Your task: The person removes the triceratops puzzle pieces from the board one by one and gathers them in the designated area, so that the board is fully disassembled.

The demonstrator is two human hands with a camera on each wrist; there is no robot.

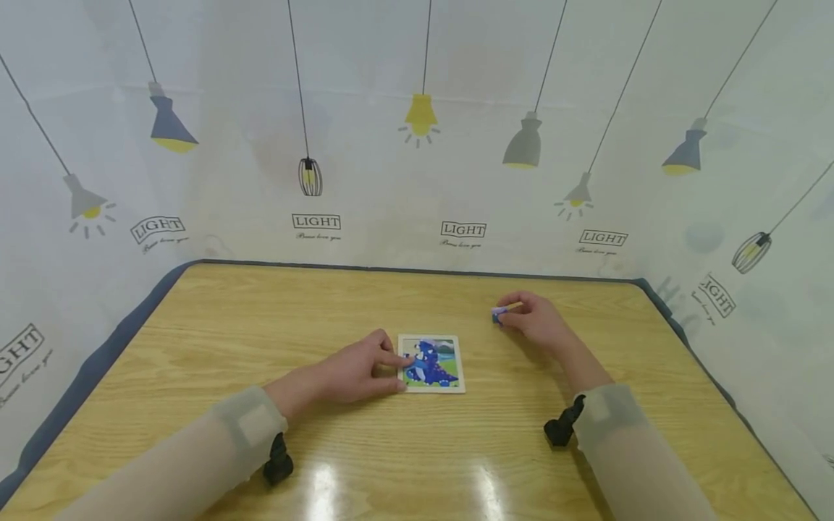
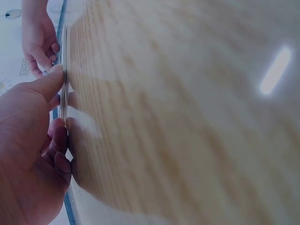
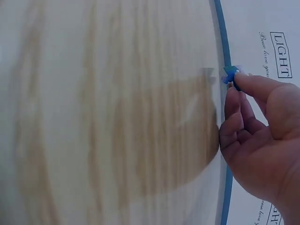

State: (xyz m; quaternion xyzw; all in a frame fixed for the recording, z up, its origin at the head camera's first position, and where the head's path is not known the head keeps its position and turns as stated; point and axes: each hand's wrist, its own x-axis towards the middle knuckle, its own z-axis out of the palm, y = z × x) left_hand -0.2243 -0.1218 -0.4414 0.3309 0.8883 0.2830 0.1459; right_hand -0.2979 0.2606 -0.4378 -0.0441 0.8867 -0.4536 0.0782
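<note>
A square jigsaw puzzle (image 1: pixel 430 381) in a pale frame lies on the wooden table, its picture a blue dinosaur with green and mountains behind. At its left side is my left hand (image 1: pixel 355 367), the index finger reaching over the frame onto the picture and the thumb at the lower left corner. In the left wrist view the frame shows edge-on beside the thumb (image 2: pixel 49 84), and the other fingers are bent near the tabletop. To the right and farther back, my right hand (image 1: pixel 537 322) pinches a small blue and purple puzzle piece (image 1: pixel 498 315) between thumb and fingers.
The wooden table (image 1: pixel 274 311) has a dark blue border along its edges. Behind and beside it hangs a pale wall covering (image 1: pixel 365 130) printed with lamps and lettering. A small black camera mount (image 1: pixel 279 461) sits at the left cuff, another (image 1: pixel 560 430) at the right.
</note>
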